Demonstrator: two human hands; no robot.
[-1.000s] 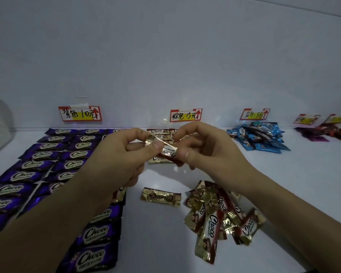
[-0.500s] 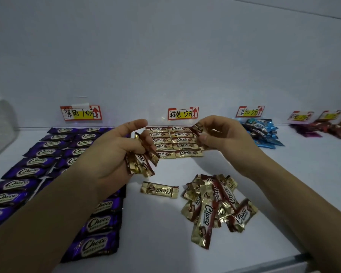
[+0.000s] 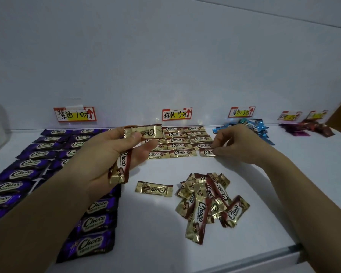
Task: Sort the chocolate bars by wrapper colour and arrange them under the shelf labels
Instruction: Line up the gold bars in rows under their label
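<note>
Under the brown label (image 3: 177, 114), the right hand (image 3: 236, 142) pinches a gold bar (image 3: 206, 152) by its end, laying it on the shelf at the right end of the front row (image 3: 182, 152). The left hand (image 3: 106, 158) clamps spare bars (image 3: 144, 132) under its thumb. A careless release could nudge neighbouring bars askew, and the loosely held spares could slip onto the rows.

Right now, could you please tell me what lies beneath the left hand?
Purple bars run beneath the left hand, which grips gold bars; the hand covers part of that column.
</note>
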